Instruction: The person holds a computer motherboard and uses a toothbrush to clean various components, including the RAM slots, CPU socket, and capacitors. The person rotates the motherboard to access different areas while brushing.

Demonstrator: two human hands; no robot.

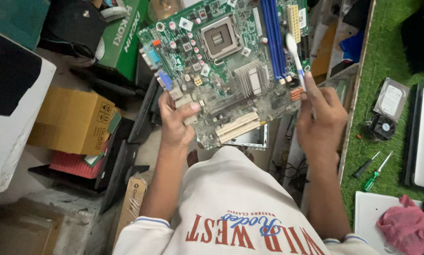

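A green motherboard [226,66] is held up in the air above cluttered boxes, left of the grass-green desk [387,61]. The left hand [175,120] pinches its lower left edge, thumb on top. The right hand [320,118] supports the lower right corner, fingers closed around a white toothbrush [294,56] whose head lies over the board.

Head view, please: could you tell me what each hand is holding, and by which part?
The left hand grips the green motherboard by its lower left edge. The right hand holds a white-headed toothbrush by its handle, head over the board.
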